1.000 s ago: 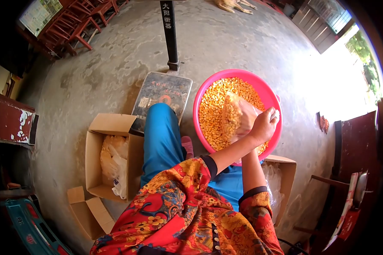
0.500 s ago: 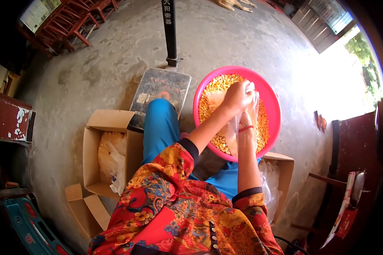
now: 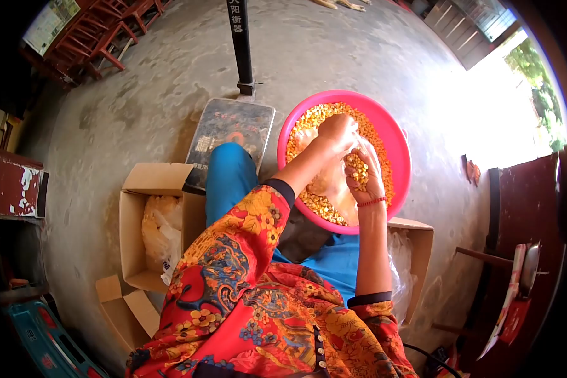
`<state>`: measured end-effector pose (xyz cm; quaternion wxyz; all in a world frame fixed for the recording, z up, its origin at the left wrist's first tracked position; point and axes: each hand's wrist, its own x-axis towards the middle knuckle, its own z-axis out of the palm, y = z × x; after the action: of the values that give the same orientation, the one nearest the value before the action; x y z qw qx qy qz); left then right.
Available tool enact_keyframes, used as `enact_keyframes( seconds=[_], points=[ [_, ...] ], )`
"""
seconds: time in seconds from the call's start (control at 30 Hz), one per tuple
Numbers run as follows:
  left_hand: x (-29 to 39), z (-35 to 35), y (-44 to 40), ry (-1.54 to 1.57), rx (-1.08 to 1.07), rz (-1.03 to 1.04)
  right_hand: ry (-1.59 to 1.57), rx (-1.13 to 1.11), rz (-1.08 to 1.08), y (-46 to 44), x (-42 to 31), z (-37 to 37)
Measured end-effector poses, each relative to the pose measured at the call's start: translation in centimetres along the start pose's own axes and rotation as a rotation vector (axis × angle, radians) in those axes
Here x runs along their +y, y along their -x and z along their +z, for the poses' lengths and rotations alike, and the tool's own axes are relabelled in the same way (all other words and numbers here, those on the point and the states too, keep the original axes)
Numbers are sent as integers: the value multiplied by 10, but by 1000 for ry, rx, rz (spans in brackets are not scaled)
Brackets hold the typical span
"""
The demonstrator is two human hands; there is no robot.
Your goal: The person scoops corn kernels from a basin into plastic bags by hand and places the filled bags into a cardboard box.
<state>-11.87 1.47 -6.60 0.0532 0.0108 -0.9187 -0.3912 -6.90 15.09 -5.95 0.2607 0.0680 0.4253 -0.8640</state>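
On concrete floor (image 3: 157, 69) by post (image 3: 240, 50) lettered 阳衡器, cupped corn (image 3: 357, 169) in right hand (image 3: 375, 181), pinched plastic bag (image 3: 327, 181) between fingers of left hand (image 3: 337, 130).

Strong daylight enters through the open doorway (image 3: 510, 116) at the right, where glare burns the nearby grey concrete floor (image 3: 138, 94) to featureless white. The glare fades leftward into a softer, duller grey. The round pink plastic basin (image 3: 397, 151) and the golden-yellow corn kernels (image 3: 321, 206) are brightly lit and vivid; highlights wash out parts of the thin translucent plastic bag (image 3: 324, 179), so its edges are hard to trace. The inside of the open brown cardboard box (image 3: 132, 236) is shaded. The dark red wooden chairs (image 3: 101, 41) sit in dimmer light. Wide-angle distortion bends the outer scene, and black vignetting swallows the corners. The bright middle looks reasonably sharp; small details near the dark margins are hard to read.
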Motion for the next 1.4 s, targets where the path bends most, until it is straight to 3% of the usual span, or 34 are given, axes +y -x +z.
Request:
enact_keyframes(
  seconds=[0.17,0.43,0.57,0.7,0.77,0.8,0.9,1.03,1.1,1.13,1.17,1.23,1.3,1.4],
  points=[
    [-31,22,4,-118,-34,-152,-172,-65,150,-8,-2,-16],
    [-39,8,55,38,137,-41,-141,24,11,-43,-43,-25],
    [-36,3,75,181,208,6,164,226,-165,-68,-46,-40],
    [-28,-12,84,263,270,31,300,100,-192,-84,-40,-70],
    [-25,-16,87,308,356,39,1039,194,-236,-68,-44,-68],
    [-23,-19,88,310,395,75,1167,72,-453,-69,-40,-72],
    [-14,-30,88,427,437,96,1141,76,-297,-51,-44,-82],
    [10,-57,90,465,505,146,1083,120,-333,30,-49,-12],
    [12,-61,85,433,560,170,1524,-52,-727,49,-44,-13],
    [16,-68,84,425,550,176,1676,14,-795,50,-35,-26],
    [22,-76,84,418,541,183,1674,20,-796,52,-36,-37],
    [39,-94,85,363,575,214,1397,132,-261,59,-43,-32],
    [57,-109,90,414,415,150,1063,82,-375,63,-53,-20],
    [78,-117,89,509,439,260,807,20,-513,77,-83,15]
  ],
)
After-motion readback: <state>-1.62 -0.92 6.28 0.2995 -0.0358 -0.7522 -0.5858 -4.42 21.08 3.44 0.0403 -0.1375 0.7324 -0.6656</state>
